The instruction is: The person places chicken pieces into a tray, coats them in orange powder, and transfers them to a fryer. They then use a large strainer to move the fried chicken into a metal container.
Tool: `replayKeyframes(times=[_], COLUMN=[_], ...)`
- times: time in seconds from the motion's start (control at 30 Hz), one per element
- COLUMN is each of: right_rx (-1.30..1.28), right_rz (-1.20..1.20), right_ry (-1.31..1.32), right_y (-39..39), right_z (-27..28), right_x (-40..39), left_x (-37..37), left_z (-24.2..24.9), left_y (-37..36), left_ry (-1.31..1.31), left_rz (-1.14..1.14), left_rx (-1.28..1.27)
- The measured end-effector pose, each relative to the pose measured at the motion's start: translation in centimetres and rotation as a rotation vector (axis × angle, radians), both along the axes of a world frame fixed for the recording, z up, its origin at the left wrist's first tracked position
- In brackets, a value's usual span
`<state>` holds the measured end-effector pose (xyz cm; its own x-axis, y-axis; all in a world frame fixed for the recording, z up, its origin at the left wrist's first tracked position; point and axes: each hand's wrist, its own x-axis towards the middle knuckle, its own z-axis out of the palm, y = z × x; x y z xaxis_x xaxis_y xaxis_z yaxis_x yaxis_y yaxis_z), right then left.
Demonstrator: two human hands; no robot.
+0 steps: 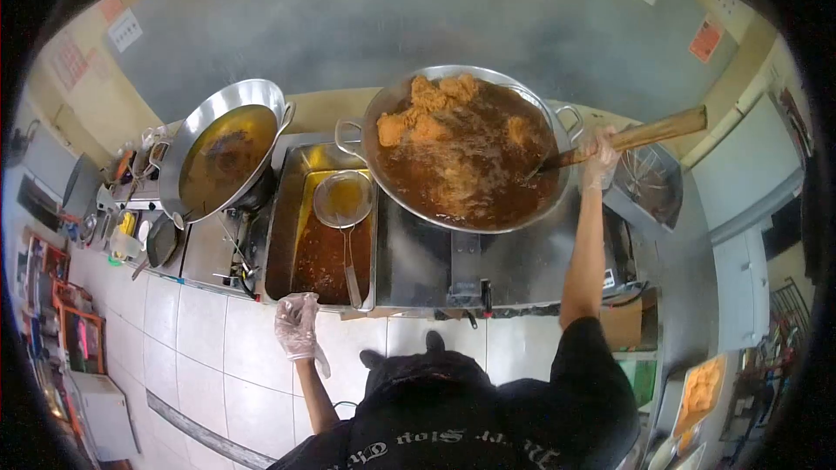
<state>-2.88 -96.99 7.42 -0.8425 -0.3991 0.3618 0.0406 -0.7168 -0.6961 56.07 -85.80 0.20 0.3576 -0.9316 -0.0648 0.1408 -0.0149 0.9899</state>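
A large round metal pan (383,176) full of bubbling brown oil holds golden fried pieces (427,109), mostly at its upper left. My right hand (598,155), in a clear plastic glove, is closed round a long wooden paddle (666,129) whose lower end reaches into the oil at the pan's right side. My left hand (298,324), gloved too, hangs near the front edge of a rectangular metal tray (373,274); its fingers look curled, and whether they hold anything is unclear. Inside that tray a round strainer (344,200) rests with its handle toward me.
To the left stands a second metal pan (261,94) of yellowish oil with a ladle (286,120) at its rim. A metal container (649,183) with a wire tool sits right of the large pan. Farther right is a tray of orange-brown food (701,393).
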Motion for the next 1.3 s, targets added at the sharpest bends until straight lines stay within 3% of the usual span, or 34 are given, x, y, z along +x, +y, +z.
replayKeyframes(times=[0.07, 0.1, 0.23, 0.33, 0.4, 0.43, 0.47, 0.53, 0.57, 0.63, 0.67, 0.73, 0.77, 0.83, 1.0, 1.17, 1.23, 1.3], right_rx=[0.246, 0.046, -0.263, -0.249, -0.198, -0.216, -0.223, 0.162, 0.156, 0.44, 0.441, 0.726, 0.726, 0.683, 0.748, 0.79, 0.502, 0.447], right_rz=[-0.032, 0.229, 0.34, 0.194, -0.07, -0.113, -0.127, -0.494, -0.506, -0.754, -0.761, -0.783, -0.797, -0.883, -0.898, -0.859, -0.347, -0.418], right_ry=[0.306, 0.168, 0.198, 0.178, 0.163, -0.003, -0.001, 0.158, 0.144, 0.133, 0.137, 0.463, 0.455, 0.113, 0.284, 0.426, 0.274, 0.449], right_y=[1.8, 4.7, 9.3, 10.5, 10.4, 10.3, 9.3, 6.8, 6.1, 4.6, 3.6, 1.9, 1.8, 1.6, -1.8, -4.6, -5.2, -6.7], right_z=[-1.2, 2.3, 3.1, 3.8, 4.1, 4.8, 4.4, 2.8, 3.8, 7.0, 7.4, 7.8, 8.9, 12.1, 8.2, 4.2, 3.0, 2.2], right_x=[-0.6, 3.8, 10.2, 15.0, 17.7, 18.3, 18.4, 18.6, 19.3, 21.0, 22.2, 24.7, 25.0, 25.8, 19.8, 7.1, 2.9, -0.4], left_x=[1.2, 1.7, 5.3, 7.7, 9.7, 10.5, 10.6, 10.8, 11.8, 13.1, 13.4, 13.8, 14.1, 15.8, 16.5, 17.8, 17.3, 16.2], left_z=[-1.0, -0.8, -2.3, -2.2, -2.9, -3.2, -2.3, 0.1, -0.9, -0.1, 0.0, -0.9, -1.3, -2.9, -4.5, -4.0, -3.4, -2.6], left_y=[0.0, 0.2, 0.4, 0.2, -0.6, -1.4, -2.0, -2.3, -2.8, -3.4, -3.2, -3.5, -3.5, -3.8, -2.8, -1.1, -0.6, -0.8], left_ry=[0.04, -0.004, -0.071, -0.036, -0.096, -0.148, -0.146, -0.209, -0.174, -0.237, -0.291, -0.194, -0.196, -0.275, -0.075, -0.195, -0.169, -0.167], left_rz=[-0.015, -0.016, -0.024, -0.041, -0.07, -0.088, -0.102, -0.107, -0.138, -0.168, -0.188, -0.161, -0.157, -0.201, -0.127, -0.112, -0.056, -0.036], left_rx=[-0.038, -0.03, -0.081, -0.096, -0.119, -0.151, -0.16, -0.092, -0.164, -0.185, -0.187, -0.185, -0.183, -0.248, -0.144, -0.075, -0.069, -0.029])
